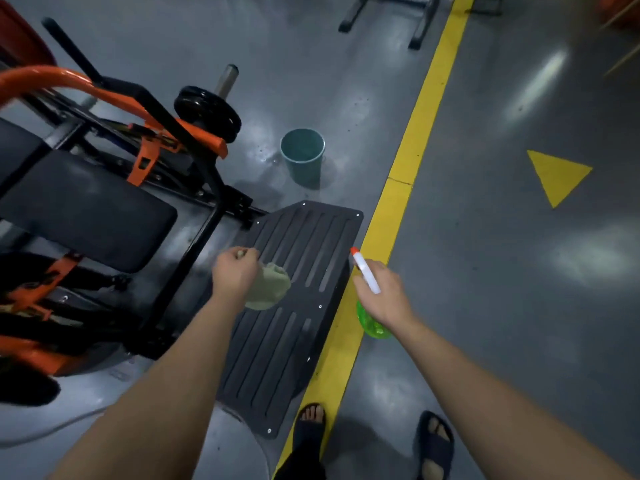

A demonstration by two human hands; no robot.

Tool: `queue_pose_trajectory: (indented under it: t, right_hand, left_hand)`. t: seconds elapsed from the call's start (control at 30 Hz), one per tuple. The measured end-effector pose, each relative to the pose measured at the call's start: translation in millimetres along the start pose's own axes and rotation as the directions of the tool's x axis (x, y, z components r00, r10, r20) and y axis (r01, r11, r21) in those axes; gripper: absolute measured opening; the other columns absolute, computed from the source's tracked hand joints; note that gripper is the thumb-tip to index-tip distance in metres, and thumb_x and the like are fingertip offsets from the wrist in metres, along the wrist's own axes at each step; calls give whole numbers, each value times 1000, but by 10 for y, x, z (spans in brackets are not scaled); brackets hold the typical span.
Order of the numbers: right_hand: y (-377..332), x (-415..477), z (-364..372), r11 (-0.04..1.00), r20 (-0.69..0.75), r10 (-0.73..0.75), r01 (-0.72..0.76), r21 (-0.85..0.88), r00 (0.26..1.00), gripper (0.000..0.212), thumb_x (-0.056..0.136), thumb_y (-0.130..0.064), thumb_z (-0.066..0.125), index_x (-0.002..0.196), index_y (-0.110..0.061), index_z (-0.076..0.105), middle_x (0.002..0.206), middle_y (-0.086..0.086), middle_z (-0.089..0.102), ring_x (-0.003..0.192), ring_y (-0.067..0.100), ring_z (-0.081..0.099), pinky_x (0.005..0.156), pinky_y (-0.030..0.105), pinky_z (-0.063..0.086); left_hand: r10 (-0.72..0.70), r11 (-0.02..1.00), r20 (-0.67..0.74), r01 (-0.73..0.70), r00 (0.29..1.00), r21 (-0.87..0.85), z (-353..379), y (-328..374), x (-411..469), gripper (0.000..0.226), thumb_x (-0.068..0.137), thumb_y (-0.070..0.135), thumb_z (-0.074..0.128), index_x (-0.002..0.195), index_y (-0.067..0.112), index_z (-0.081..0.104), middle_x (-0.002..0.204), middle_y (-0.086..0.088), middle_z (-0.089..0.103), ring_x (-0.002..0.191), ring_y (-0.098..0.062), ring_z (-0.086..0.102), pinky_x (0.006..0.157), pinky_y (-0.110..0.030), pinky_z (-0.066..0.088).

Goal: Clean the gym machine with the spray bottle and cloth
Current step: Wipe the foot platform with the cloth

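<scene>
Left hand (235, 271) is bunching cloth (272, 287) over the footplate (294, 341) at its left edge, mid-length; right hand (381, 292) is gripping spray bottle (367, 277) just off its right edge (nozzle aiming along the plate's long axis).

Both bare arms reached out from the near side, a little apart. The left hand (235, 271) was curled up with its back facing up, and it gripped a cloth (273, 285) that hung down on its right. The right hand (384, 292) was wrapped round the neck of a spray bottle (366, 273), with the nozzle pointing far and left.
</scene>
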State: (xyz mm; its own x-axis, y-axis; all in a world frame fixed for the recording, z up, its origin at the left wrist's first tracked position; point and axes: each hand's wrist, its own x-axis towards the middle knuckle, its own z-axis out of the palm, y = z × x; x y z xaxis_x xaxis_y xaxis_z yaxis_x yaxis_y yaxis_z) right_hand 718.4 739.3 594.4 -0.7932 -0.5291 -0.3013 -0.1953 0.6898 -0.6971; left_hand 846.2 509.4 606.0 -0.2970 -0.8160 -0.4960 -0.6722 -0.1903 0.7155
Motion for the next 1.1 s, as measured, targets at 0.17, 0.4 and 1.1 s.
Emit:
queue_pose_trajectory:
  t: [0.17, 0.4, 1.1]
  right_hand:
    - [981, 515, 107, 993, 71, -117, 119, -26, 991, 31, 85, -21, 55, 69, -30, 30, 71, -2, 43, 69, 20, 42, 55, 32, 26]
    - [2368, 1153, 549, 967, 137, -228, 241, -85, 964, 27, 93, -27, 67, 119, -27, 73, 87, 1, 40, 88, 26, 45, 66, 36, 37]
    - [4378, 2573, 2655, 907, 353, -213, 319, -274, 911, 9, 94, -15, 63, 92, -14, 72, 93, 5, 60, 89, 31, 64, 64, 34, 37]
  left_hand:
    - [-130, 974, -40, 120, 991, -194, 1079, -309, 114, 31, 92, 47, 70, 96, 17, 64, 101, -3, 67, 98, -23, 61, 81, -37, 47]
    - [156, 968, -5, -152, 988, 201, 2505, -789, 609, 76, 77, 48, 86, 136, 17, 50, 136, -6, 49, 123, -23, 53, 99, -40, 50]
    - [905, 147, -72, -148, 420, 978, 3536, -1985, 1263, 3, 82, 3, 59, 82, 5, 62, 86, -15, 57, 73, -36, 55, 57, -38, 33]
